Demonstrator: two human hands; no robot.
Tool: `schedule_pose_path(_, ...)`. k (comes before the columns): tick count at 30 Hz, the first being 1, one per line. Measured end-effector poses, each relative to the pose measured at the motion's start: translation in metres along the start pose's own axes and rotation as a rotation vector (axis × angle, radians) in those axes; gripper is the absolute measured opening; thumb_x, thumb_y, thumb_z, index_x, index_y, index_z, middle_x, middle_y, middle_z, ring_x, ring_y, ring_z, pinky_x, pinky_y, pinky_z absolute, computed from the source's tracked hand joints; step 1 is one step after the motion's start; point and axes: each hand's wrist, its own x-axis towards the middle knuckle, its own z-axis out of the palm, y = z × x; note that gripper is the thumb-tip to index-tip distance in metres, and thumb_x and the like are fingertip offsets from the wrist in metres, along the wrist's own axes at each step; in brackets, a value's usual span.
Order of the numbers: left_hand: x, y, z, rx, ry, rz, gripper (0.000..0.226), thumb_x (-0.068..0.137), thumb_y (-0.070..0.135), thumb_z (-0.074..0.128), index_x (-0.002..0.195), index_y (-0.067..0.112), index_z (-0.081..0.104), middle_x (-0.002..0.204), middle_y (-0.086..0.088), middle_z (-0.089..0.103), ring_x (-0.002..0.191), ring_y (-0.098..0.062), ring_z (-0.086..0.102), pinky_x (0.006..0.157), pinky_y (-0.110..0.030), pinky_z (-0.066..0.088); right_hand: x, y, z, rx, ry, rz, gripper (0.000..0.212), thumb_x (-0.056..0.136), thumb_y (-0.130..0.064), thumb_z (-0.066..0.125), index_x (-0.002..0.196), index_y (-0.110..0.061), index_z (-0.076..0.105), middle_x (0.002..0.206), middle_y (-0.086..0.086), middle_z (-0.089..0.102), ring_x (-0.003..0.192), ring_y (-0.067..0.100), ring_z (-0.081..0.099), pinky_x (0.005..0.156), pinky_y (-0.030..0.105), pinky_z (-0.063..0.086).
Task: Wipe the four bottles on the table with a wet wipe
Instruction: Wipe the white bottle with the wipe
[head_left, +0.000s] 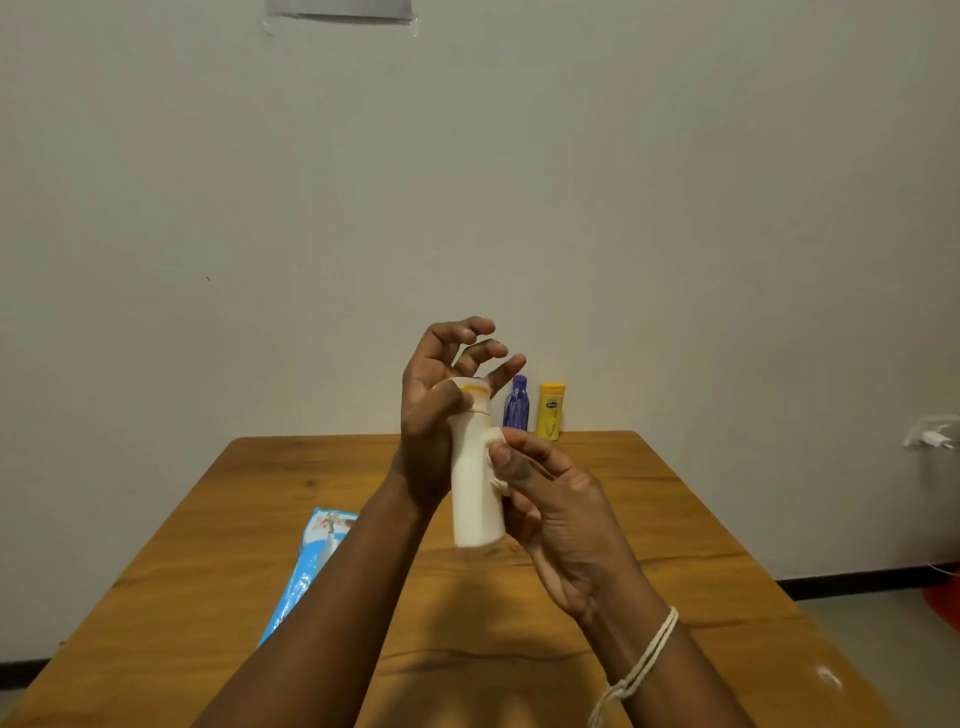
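Observation:
A white bottle (475, 488) with a yellow band near its cap is held upright above the wooden table (675, 519). My left hand (434, 410) presses it with thumb and palm near the cap, the other fingers spread apart. My right hand (550, 499) grips the bottle's right side, pressing a white wet wipe (496, 457) against it. A purple bottle (516, 404) and a yellow bottle (551, 412) stand at the table's far edge by the wall. A fourth bottle is not visible.
A blue wet-wipe pack (311, 561) lies on the table's left side, partly under my left forearm. A white plug and socket (930, 436) sit on the right wall. An orange object (943, 597) lies on the floor at right.

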Motion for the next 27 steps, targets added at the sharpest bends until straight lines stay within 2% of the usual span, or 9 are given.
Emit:
schedule_pose_path(2,0.001,-0.003,0.0,0.237,0.071,-0.017,0.051,0.071,0.026,0.057,0.116,0.003,0.049,0.123,-0.014,0.053,0.107,-0.028,0.057,0.093,-0.047,0.054,0.002,0.0,-0.006,0.078,0.014,-0.005,0.032,0.057,-0.022,0.088,0.088,-0.017,0.079,0.101,0.01,0.077,0.089,0.025,0.076,0.069,0.038,0.061)
schedule_pose_path(4,-0.001,-0.006,-0.001,0.597,0.137,-0.079,0.058,0.074,0.051,0.064,0.115,0.011,0.054,0.113,-0.003,0.06,0.098,-0.016,0.062,0.08,-0.035,0.059,0.004,-0.003,-0.013,0.078,0.088,-0.094,0.031,0.055,-0.022,0.089,0.084,-0.018,0.079,0.098,0.01,0.077,0.087,0.023,0.076,0.066,0.036,0.061)
schedule_pose_path(7,-0.005,-0.008,-0.003,0.824,0.079,-0.18,0.064,0.075,0.08,0.055,0.093,0.02,0.068,0.085,0.003,0.071,0.076,-0.011,0.07,0.061,-0.03,0.06,0.007,-0.009,-0.02,-0.149,0.206,-0.316,0.033,0.058,-0.029,0.088,0.089,-0.023,0.078,0.097,0.002,0.078,0.089,0.019,0.075,0.065,0.03,0.06)
schedule_pose_path(9,-0.005,-0.005,-0.006,0.782,0.011,-0.287,0.057,0.083,0.074,0.053,0.094,0.022,0.072,0.08,0.003,0.074,0.07,-0.013,0.073,0.056,-0.027,0.059,0.007,-0.012,-0.022,-0.366,0.24,-0.456,0.025,0.066,-0.031,0.085,0.089,-0.028,0.078,0.095,-0.006,0.077,0.088,0.014,0.074,0.063,0.025,0.06)
schedule_pose_path(11,-0.002,0.004,-0.012,0.665,-0.107,-0.43,0.046,0.093,0.059,0.053,0.109,0.021,0.072,0.09,0.0,0.074,0.078,-0.014,0.07,0.063,-0.025,0.057,0.009,-0.017,-0.024,-0.565,0.27,-0.567,0.018,0.072,-0.03,0.083,0.09,-0.031,0.078,0.093,-0.011,0.077,0.088,0.008,0.072,0.066,0.022,0.059)
schedule_pose_path(14,0.003,0.016,-0.019,0.603,-0.331,-0.581,0.035,0.103,0.038,0.048,0.123,0.017,0.067,0.106,-0.01,0.07,0.092,-0.02,0.066,0.073,-0.03,0.056,0.014,-0.028,-0.026,-0.873,0.282,-0.711,0.019,0.08,-0.026,0.081,0.098,-0.025,0.078,0.098,-0.013,0.075,0.097,0.006,0.068,0.077,0.024,0.058)
schedule_pose_path(16,0.004,0.02,-0.018,0.607,-0.38,-0.603,0.034,0.104,0.033,0.048,0.128,0.018,0.066,0.112,-0.011,0.07,0.097,-0.023,0.066,0.075,-0.03,0.056,0.014,-0.032,-0.023,-1.017,0.251,-0.843,0.018,0.082,-0.022,0.079,0.1,-0.018,0.078,0.102,-0.008,0.074,0.098,0.005,0.066,0.079,0.023,0.056)
schedule_pose_path(23,0.012,0.023,-0.023,0.57,0.056,-0.523,0.033,0.102,0.027,0.054,0.129,0.012,0.064,0.115,-0.011,0.07,0.098,-0.025,0.069,0.066,-0.029,0.059,-0.01,-0.006,-0.037,-1.208,0.169,-0.902,0.018,0.083,-0.021,0.075,0.098,-0.012,0.077,0.103,-0.002,0.067,0.101,0.004,0.061,0.079,0.016,0.056)
schedule_pose_path(27,0.009,0.018,-0.021,0.446,0.165,-0.588,0.027,0.103,0.027,0.054,0.115,0.008,0.07,0.086,-0.005,0.075,0.067,-0.013,0.072,0.058,-0.024,0.057,-0.008,-0.007,-0.034,-0.961,0.254,-1.018,0.024,0.084,-0.02,0.07,0.104,-0.009,0.075,0.107,0.001,0.067,0.107,0.009,0.063,0.085,0.023,0.058)
